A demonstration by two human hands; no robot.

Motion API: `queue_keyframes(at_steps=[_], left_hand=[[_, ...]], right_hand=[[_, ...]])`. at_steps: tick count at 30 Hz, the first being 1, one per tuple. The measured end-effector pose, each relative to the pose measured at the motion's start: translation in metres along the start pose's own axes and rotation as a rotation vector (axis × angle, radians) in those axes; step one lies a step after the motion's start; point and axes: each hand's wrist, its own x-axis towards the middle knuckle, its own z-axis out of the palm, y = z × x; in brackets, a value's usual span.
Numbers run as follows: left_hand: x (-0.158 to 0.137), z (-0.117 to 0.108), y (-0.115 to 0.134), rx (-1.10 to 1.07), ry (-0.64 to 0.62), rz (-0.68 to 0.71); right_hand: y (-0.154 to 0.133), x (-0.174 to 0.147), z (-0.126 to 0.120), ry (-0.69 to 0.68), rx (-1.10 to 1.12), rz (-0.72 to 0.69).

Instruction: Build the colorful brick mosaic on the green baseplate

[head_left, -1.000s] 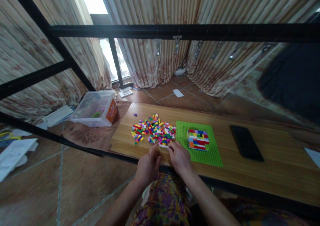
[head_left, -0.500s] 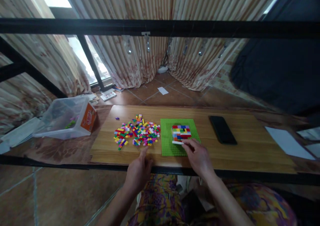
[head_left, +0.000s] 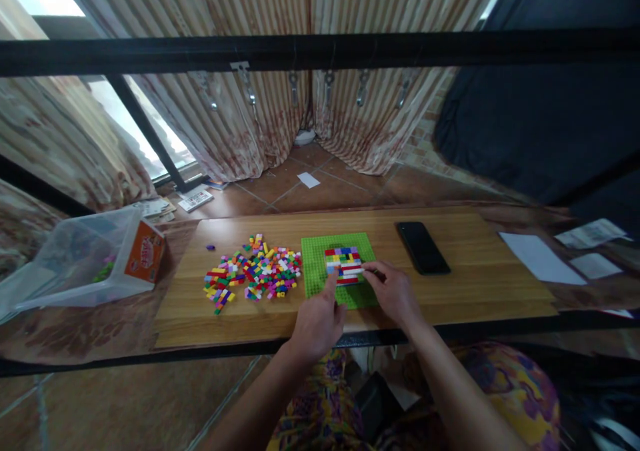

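Observation:
A green baseplate (head_left: 313, 254) lies on the wooden board, bearing a low block of multicoloured bricks (head_left: 342, 253). My right hand (head_left: 396, 294) pinches the end of a long white brick (head_left: 352, 271) between thumb and fingertips, at the near part of that block. Whether the brick is pressed down or still above the block, I cannot tell. From the left, my left hand (head_left: 316, 321) reaches in with its index finger stretched to the block's left edge; its other fingers are curled and hold nothing visible. Left of the baseplate is a spread pile of small loose bricks (head_left: 273, 271).
A black phone (head_left: 423, 248) lies right of the baseplate on the wooden board (head_left: 480, 271). At the left stands a clear plastic bin (head_left: 80, 248) with an orange label. White paper (head_left: 543, 258) rests at the right. A black bar (head_left: 320, 52) crosses above, hung with clips.
My left hand has moved from the pile's near edge right to the brick block. My right hand has brought the white brick from the block's near edge farther onto it. The view has shifted right.

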Motion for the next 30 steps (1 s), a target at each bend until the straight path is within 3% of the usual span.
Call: queue_keyframes(at_steps=[7,16,30], left_hand=[[0.008,0.011,0.005,0.190,-0.022,0.019],[0.010,0.010,0.010,0.267,-0.021,0.001],[0.017,0.018,0.013,0.380,-0.056,-0.009]], right_hand=[[0.004,-0.002,0.006,0.042,0.152,0.109],[0.012,0.003,0.020,0.081,0.316,0.310],[0.010,0.006,0.023,0.109,0.267,0.331]])
